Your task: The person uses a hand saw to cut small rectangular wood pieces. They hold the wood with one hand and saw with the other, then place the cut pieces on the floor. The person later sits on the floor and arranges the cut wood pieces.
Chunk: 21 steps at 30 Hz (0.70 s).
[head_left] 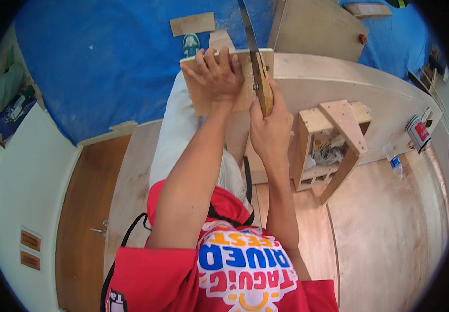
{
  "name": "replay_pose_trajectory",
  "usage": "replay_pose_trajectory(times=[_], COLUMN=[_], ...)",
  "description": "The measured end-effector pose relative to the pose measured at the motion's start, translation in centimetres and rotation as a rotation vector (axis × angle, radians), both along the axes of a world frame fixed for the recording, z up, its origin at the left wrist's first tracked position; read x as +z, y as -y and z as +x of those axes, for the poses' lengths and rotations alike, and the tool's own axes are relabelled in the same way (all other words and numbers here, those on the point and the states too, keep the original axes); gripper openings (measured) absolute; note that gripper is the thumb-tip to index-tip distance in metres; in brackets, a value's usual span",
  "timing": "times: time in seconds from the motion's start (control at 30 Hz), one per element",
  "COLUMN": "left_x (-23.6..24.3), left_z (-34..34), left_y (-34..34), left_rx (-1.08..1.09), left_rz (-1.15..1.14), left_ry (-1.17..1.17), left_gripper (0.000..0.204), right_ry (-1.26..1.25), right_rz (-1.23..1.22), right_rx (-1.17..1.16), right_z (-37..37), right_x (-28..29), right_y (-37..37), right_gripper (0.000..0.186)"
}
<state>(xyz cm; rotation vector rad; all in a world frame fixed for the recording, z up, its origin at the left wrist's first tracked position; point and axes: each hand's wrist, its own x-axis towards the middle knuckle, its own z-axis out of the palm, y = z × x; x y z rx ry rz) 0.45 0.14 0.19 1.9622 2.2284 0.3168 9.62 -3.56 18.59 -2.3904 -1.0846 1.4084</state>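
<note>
Board (pixel 247 78), probably light and stiff, is steadied over the pale-trousered leg (pixel 175 125) by the spread left hand (pixel 216 75) toward its far edge, while near its right edge the saw (pixel 256 61) is gripped by its wooden handle (pixel 264 97), the surest hold, in the closed right hand (pixel 271 122).

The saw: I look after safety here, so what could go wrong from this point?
The bare left hand lies splayed on the board close to the saw, so a slip might cut its fingers. The board also overlaps the pale trouser leg in view; whether it rests there is unclear, but a leg beneath could be at risk.
</note>
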Motion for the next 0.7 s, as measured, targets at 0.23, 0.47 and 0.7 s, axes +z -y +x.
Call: replay_pose_trajectory(times=[0.23,0.47,0.7], left_x=[-0.3,-0.8,-0.7], left_z=[0.2,0.1,0.1], left_y=[-0.2,-0.2,0.1], left_rx=[0.023,0.006,0.022], left_rz=[0.041,0.007,0.03], left_ry=[0.049,-0.03,0.009], left_gripper=[0.026,0.026,0.029], right_ry=[0.005,0.01,0.017], right_rz=[-0.455,-0.053,-0.179], right_rx=[-0.297,0.046,-0.164], right_z=[-0.8,0.5,-1.0], right_x=[16.1,0.7,11.4], right_y=[9.2,1.0,7.5], right_gripper=[0.055,0.051,0.051])
